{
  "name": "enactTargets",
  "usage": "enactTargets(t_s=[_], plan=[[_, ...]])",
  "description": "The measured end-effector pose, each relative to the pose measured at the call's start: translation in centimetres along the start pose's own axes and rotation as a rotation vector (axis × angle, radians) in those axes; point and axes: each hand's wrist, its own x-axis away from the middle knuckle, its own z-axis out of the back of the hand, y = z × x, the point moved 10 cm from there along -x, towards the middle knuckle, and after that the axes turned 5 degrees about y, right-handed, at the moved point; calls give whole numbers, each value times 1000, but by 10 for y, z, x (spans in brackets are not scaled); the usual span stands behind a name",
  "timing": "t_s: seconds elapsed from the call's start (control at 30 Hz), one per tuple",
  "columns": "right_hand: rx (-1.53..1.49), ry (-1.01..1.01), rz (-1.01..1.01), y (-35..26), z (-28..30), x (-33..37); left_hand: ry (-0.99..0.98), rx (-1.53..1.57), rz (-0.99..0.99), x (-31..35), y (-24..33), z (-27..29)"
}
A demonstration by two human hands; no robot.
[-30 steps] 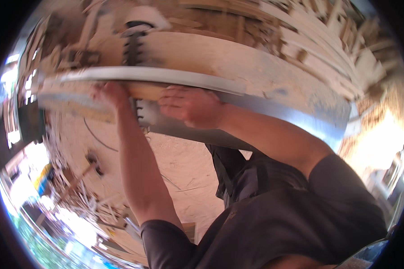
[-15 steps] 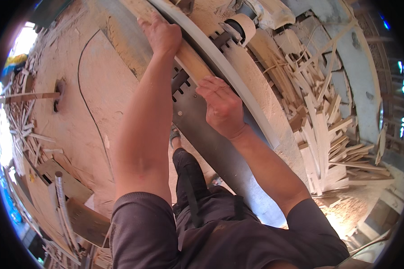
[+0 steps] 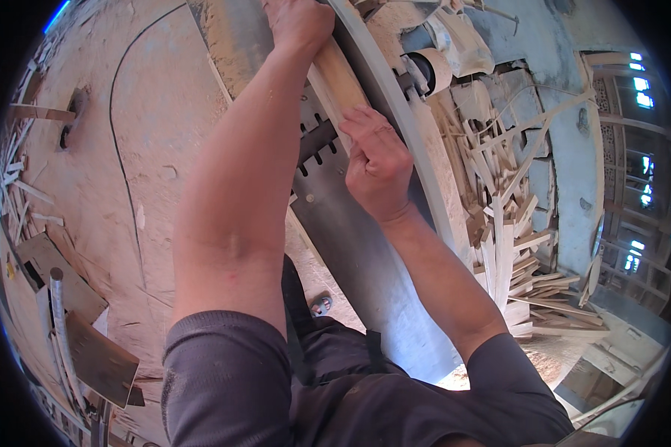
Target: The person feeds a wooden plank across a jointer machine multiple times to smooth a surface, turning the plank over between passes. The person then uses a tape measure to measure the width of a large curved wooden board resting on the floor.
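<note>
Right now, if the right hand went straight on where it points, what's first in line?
The wooden strip, which the right hand appears to touch already; past it, probably the left forearm, though depth is unclear.

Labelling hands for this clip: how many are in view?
2. Left hand: at the top edge, partly cut off, by the wooden strip. Right hand: nearer the body, fingers on that strip. No others show.
</note>
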Motion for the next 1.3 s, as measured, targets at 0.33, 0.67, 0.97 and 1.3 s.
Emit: enactTargets(t_s=[0.33, 0.67, 0.97, 1.3], plan=[[12, -7, 22, 4, -21, -20, -11, 38, 32, -27, -12, -6], [18, 5, 38, 7, -40, -41, -34, 58, 34, -55, -21, -12], [-3, 48, 5, 16, -70, -78, -59, -1, -5, -112, -41, -29], [168, -59, -219, 2, -100, -110, -138, 240, -4, -93, -49, 23]])
